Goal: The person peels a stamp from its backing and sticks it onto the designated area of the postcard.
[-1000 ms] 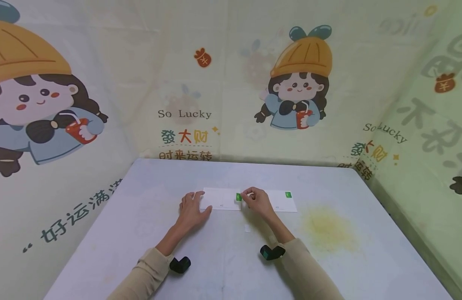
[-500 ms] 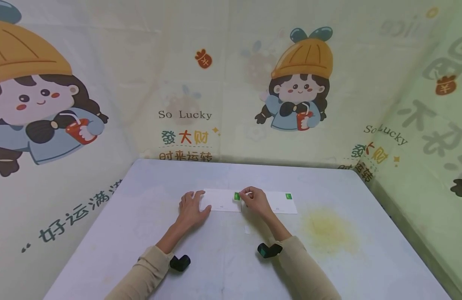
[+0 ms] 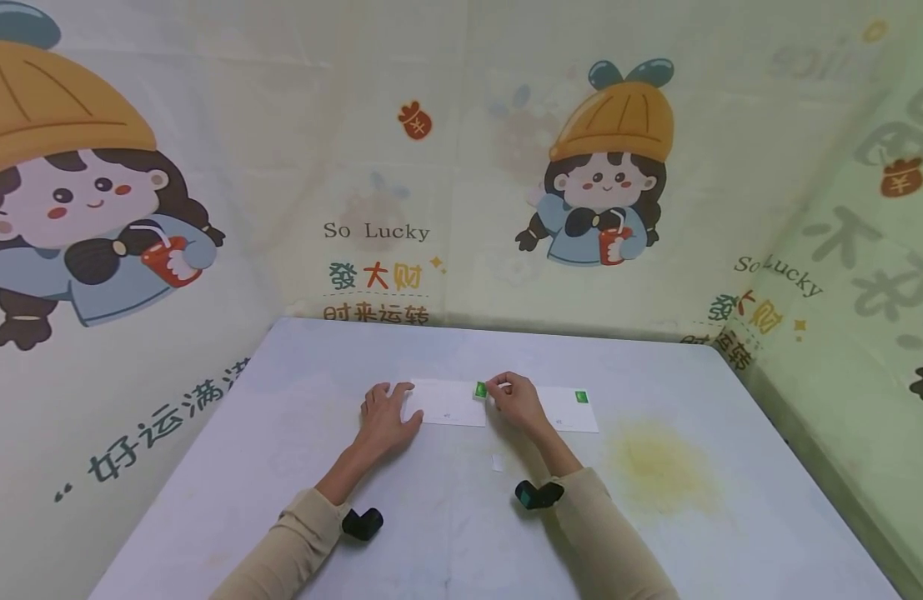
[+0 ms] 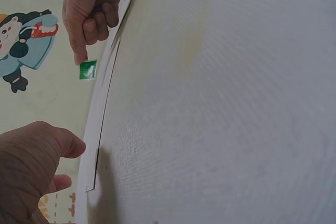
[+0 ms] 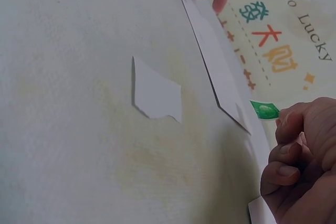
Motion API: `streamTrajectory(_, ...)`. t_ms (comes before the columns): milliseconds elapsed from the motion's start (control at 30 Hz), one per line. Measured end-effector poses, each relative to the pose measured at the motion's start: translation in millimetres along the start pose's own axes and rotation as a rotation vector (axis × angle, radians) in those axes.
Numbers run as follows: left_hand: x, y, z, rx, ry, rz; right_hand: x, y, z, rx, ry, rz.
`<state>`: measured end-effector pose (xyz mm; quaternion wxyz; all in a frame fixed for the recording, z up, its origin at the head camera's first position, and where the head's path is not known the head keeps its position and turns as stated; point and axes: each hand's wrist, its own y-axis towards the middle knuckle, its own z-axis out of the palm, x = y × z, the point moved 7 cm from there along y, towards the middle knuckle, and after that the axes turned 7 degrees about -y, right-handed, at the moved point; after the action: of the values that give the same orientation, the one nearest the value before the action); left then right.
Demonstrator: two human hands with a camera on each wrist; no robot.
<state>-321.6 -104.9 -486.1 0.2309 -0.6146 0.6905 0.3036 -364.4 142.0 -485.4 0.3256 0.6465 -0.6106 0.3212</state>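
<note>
In the head view, a white envelope (image 3: 448, 402) lies flat in front of me. My left hand (image 3: 387, 417) is at its left end, fingers spread and thumb near the lower edge. My right hand (image 3: 517, 400) pinches a green stamp (image 3: 480, 390) between thumb and index finger, over the envelope's upper right corner. From the right wrist, the stamp (image 5: 265, 110) sticks out from the fingertips, slightly bent, and appears above the paper. A second white envelope (image 3: 572, 411) lies to the right, partly behind my right hand, with a green stamp (image 3: 582, 397) in its upper right corner.
A small torn piece of white paper (image 5: 156, 92) lies on the white table (image 3: 318, 367) nearer to me, left of my right forearm. A yellowish stain (image 3: 656, 462) marks the tabletop at right. Printed cloth walls (image 3: 476, 275) stand behind and at both sides.
The pinched stamp has shifted slightly toward the envelope's far edge, along with the right hand. My left hand stays where it was, and the head view has tilted a little.
</note>
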Motion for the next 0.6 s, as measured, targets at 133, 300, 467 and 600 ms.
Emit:
streamTrajectory(133,0.4,0.4,0.6,-0.002,0.0,-0.003,-0.8,1.3,0.6,0.012,-0.012,0.013)
streamTrajectory(300,0.8,1.4,2.6,0.0,0.011,-0.002,-2.0,2.4,1.3,0.029,-0.027,0.046)
streamTrajectory(467,0.9,2.3,3.6,-0.011,0.005,0.022,-2.3,3.7,1.9,0.041,-0.038,0.057)
streamTrajectory(600,0.7,2.9,4.2,-0.011,0.001,0.032,-2.8,5.6,2.7,0.049,-0.054,0.05)
